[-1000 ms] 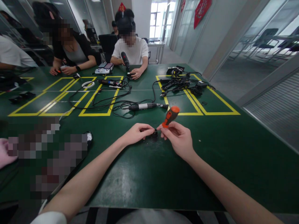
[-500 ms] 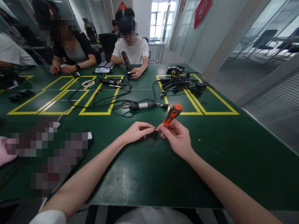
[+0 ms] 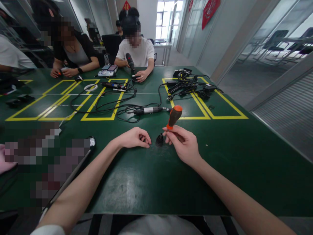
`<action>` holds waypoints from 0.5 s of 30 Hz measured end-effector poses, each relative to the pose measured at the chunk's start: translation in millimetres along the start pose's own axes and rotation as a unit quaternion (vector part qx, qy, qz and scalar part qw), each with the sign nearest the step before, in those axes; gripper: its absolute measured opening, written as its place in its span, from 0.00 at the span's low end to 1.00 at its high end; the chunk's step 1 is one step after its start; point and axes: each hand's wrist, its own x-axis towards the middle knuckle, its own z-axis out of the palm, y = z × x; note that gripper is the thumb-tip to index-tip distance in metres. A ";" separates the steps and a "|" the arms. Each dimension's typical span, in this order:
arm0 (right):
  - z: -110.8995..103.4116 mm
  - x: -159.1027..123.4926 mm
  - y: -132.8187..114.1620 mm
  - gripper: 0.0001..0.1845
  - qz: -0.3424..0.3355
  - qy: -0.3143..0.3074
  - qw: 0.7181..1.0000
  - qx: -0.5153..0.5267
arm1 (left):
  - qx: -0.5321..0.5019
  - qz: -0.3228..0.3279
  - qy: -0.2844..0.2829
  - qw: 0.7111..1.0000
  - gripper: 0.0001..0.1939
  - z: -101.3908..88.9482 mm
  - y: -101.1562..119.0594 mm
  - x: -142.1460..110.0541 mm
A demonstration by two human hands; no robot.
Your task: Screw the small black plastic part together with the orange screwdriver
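Pinching with thumb and fingers, the right hand (image 3: 184,143) is holding a screwdriver (image 3: 174,117) by the lower end of its orange-and-dark handle, which is pointing up and leaning right; fingers are hiding the shaft. The left hand (image 3: 135,137) is resting half curled, thumb and fingers apart, nothing visible between them. Between the hands, a small black cone-like part (image 3: 159,140) is standing on the bench (image 3: 137,192), wide end down, just beside the right fingertips. The screwdriver is probably behaving as light, rigid and grippy, its thick handle offering the surest hold. The black part is looking light and easily tipped, so its broad base is seeming the steadier place to grasp.
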 end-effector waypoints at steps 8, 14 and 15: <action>1.0 -0.6 1.5 0.07 -0.017 -0.020 1.000 0.012 | 0.052 0.049 -0.020 0.997 0.06 3.0 3.9 -4.9; 0.3 -2.0 0.3 0.11 -0.024 -0.051 0.998 -0.028 | 0.028 0.017 0.013 0.999 0.08 4.5 2.2 -5.7; 0.9 -2.5 0.8 0.11 -0.021 -0.053 0.998 -0.024 | 0.032 0.024 0.011 0.999 0.09 5.0 2.3 -5.5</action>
